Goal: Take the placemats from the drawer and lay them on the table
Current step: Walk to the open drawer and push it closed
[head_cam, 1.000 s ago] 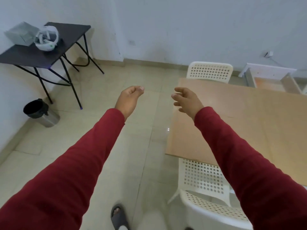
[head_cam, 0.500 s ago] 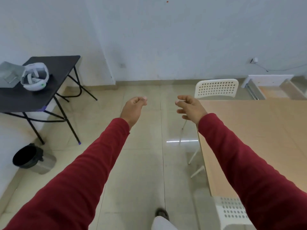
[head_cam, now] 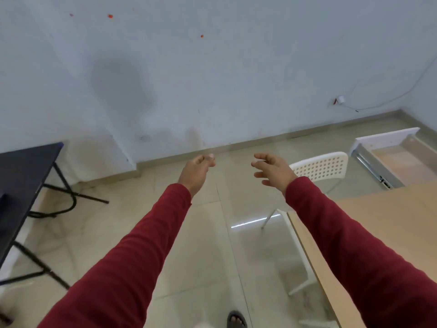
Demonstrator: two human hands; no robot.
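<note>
Since the earlier frames the view has swung rightward and up: the black side table (head_cam: 21, 185) now slides off at 9 o'clock, its top items gone from sight, and the open drawer (head_cam: 399, 159) has come nearer at 3 o'clock. Both arms reach forward in red sleeves (head_cam: 132, 252). The left hand (head_cam: 197, 171) is loosely curled, fingers folded toward the thumb, holding nothing. The right hand (head_cam: 272, 170) is spread wide, fingers apart, also empty, hovering over the floor just left of the white chair (head_cam: 321, 166). The wooden table (head_cam: 378, 228) lies at 4 o'clock, cut off by the frame edge. The drawer's inside is partly cropped; no placemats can be made out there.
</note>
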